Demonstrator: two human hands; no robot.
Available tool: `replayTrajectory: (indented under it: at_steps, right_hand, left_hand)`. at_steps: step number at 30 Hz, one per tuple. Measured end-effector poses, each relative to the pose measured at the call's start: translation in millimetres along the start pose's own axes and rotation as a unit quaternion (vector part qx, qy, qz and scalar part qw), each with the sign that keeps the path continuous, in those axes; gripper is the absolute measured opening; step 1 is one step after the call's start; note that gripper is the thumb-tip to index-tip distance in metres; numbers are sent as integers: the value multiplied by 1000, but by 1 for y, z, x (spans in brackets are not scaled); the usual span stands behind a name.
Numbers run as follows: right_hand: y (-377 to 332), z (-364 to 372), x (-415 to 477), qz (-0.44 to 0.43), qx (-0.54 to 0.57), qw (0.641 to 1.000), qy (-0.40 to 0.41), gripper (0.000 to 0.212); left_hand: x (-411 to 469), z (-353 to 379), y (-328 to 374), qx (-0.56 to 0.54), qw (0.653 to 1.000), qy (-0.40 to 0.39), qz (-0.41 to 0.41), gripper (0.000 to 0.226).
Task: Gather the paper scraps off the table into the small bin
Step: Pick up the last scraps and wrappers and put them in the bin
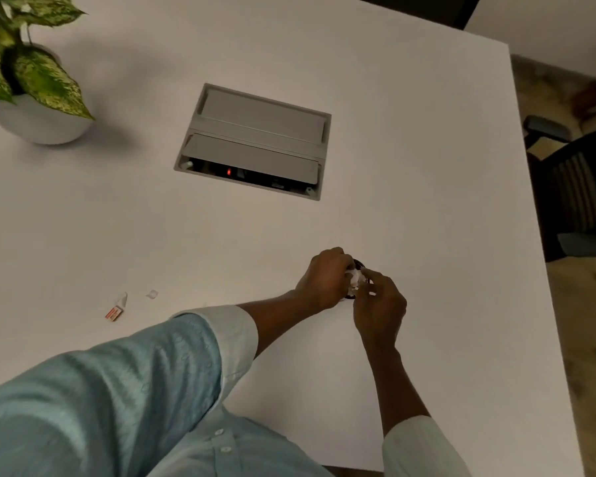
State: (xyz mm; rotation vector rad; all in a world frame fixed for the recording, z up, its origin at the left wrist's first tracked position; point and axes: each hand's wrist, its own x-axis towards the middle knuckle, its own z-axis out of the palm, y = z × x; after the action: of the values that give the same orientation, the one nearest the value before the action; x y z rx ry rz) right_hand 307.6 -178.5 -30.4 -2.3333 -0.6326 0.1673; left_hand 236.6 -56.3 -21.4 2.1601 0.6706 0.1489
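Both hands are meeting over the small bin (358, 264), a dark round thing mostly hidden beneath them. Left hand (326, 282) and right hand (379, 306) are both pinching crumpled white paper scraps (355, 279) between curled fingers, right at the bin's mouth. Three loose bits are lying well apart to the left: a white folded scrap (123, 300), a small translucent scrap (151, 294), an orange-striped scrap (114, 313). The smooth matte white table (427, 166) is leaving open room all round; its right edge is near. A grey metal cable hatch (255, 141) is sitting flush farther back, a potted plant (25, 80) far left.
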Motion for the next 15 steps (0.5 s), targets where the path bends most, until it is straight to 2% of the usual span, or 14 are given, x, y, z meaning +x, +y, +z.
replayTrajectory:
  at_steps: [2,6,10,12,15]
  right_hand:
    - [2,-2,-3,-2,3,1000,15,28]
    - [4,-2,-13,-31,-18,999,4,37]
    - [4,2,-18,-105,-48,990,-77,52]
    - [5,6,-17,-148,-116,975,-123,53]
    - [8,16,-18,-158,-227,945,-175,56]
  left_hand:
    - [-1,2,-3,3,1000,-12,16,21]
    - [-16,-1,-15,24,1000,-4,19,59]
    - [-41,-10,-42,86,996,27,-14,50]
    - [-59,-15,-62,141,990,-1,-5,48]
    - [-94,-20,-100,243,965,-96,-5,72]
